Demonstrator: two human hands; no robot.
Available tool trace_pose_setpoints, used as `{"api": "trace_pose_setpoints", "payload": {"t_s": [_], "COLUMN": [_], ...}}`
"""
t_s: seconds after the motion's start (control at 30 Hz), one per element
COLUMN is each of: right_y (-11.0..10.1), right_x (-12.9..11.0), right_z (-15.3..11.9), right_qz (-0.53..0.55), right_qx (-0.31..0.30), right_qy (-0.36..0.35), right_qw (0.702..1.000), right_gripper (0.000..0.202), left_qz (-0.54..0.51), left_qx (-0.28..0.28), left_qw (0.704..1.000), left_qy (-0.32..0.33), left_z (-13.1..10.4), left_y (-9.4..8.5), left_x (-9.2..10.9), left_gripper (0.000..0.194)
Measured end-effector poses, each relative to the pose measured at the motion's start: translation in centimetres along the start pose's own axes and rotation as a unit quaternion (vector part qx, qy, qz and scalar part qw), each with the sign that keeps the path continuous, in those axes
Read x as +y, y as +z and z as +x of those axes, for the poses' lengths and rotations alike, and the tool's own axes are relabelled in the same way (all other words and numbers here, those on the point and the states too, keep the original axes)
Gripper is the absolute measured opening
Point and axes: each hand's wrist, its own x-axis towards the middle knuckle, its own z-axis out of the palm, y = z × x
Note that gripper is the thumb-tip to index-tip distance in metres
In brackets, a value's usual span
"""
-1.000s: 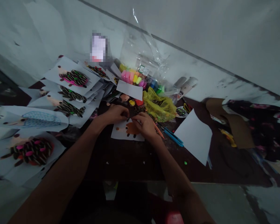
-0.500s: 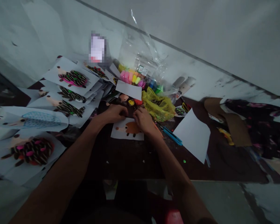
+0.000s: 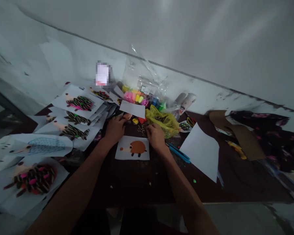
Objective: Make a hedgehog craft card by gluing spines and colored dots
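A white card [image 3: 121,156] bearing an orange-brown clay hedgehog [image 3: 138,147] with a peach snout and dark feet lies between my forearms. My left hand [image 3: 115,129] rests beyond its upper left corner, fingers loosely extended beside a peach clay lump [image 3: 127,116], holding nothing I can see. Just right of the card, my right hand [image 3: 156,136] has its fingertips drawn together at the edge of a small pile of striped sunflower seeds [image 3: 141,130]. Whatever sits between those fingertips is too small to make out. Behind it lies a yellow plastic bag [image 3: 170,122] with more seeds inside.
Stacked hedgehog pictures [image 3: 79,102] covered in seeds fill the left side. Coloured clay packs [image 3: 134,98] in clear plastic stand against the wall. On the right lie a blue cutter [image 3: 178,152], a white sheet [image 3: 202,151], brown cardboard [image 3: 250,140] and dark patterned cloth [image 3: 259,119].
My hands have moved apart and off the card, uncovering the whole hedgehog and the seed pile. The right hand has shifted to that pile. The view has tilted up.
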Motion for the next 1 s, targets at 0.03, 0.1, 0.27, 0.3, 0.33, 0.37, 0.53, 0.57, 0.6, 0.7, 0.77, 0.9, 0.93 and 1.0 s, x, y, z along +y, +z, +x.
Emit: {"api": "trace_pose_setpoints", "payload": {"t_s": [0.03,0.1,0.27,0.3,0.33,0.37,0.53,0.57,0.6,0.7,0.77,0.9,0.93,1.0], "right_y": [-0.2,-0.6,-0.6,-0.5,-0.3,-0.1,0.1,0.0,-0.1,-0.1,0.3,1.3,1.4,1.4], "right_x": [-0.3,-0.9,-2.6,-3.0,-3.3,-3.6,-3.5,-3.3,-3.2,-3.4,-3.9,-5.3,-5.5,-5.8], "right_z": [0.2,0.7,3.2,3.8,4.3,4.8,6.4,6.7,6.9,7.6,8.2,10.1,10.5,11.1], "right_qz": [0.006,0.01,-0.028,-0.036,-0.041,-0.044,-0.044,-0.046,-0.052,-0.074,-0.087,-0.119,-0.122,-0.117], "right_qx": [-0.005,-0.018,-0.064,-0.069,-0.07,-0.066,0.009,0.014,0.01,-0.022,-0.028,-0.021,-0.027,-0.033], "right_qy": [0.002,-0.003,-0.052,-0.067,-0.078,-0.085,-0.034,-0.027,-0.027,-0.054,-0.06,-0.042,-0.041,-0.04], "right_qw": [1.0,1.0,0.996,0.995,0.994,0.993,0.998,0.998,0.998,0.996,0.994,0.992,0.991,0.992], "right_gripper": [0.023,0.023,0.028,0.029,0.031,0.032,0.048,0.048,0.047,0.036,0.033,0.036,0.034,0.031], "left_qz": [0.006,0.013,0.023,0.018,0.009,-0.003,-0.029,-0.028,-0.027,-0.032,-0.045,-0.091,-0.112,-0.17], "left_qx": [-0.007,-0.011,-0.018,-0.017,-0.016,-0.016,-0.013,-0.012,-0.012,-0.012,-0.01,0.003,0.011,0.034], "left_qw": [1.0,1.0,1.0,1.0,1.0,0.999,0.999,0.999,0.999,0.999,0.998,0.995,0.993,0.985], "left_qy": [0.0,-0.003,-0.001,0.006,0.017,0.03,0.04,0.039,0.038,0.035,0.037,0.036,0.033,0.018], "left_z": [0.0,0.2,0.2,0.2,0.1,0.0,-0.1,-0.1,-0.1,-0.1,0.0,0.1,0.1,0.4], "left_y": [0.1,0.3,0.5,0.6,0.8,1.0,1.9,2.0,2.0,2.1,2.1,2.2,2.1,1.9], "left_x": [0.0,0.0,0.0,-0.1,-0.2,-0.3,-0.6,-0.6,-0.6,-0.6,-0.7,-0.9,-0.9,-0.9], "left_gripper": [0.035,0.035,0.035,0.035,0.035,0.037,0.039,0.039,0.04,0.039,0.039,0.038,0.037,0.033]}}
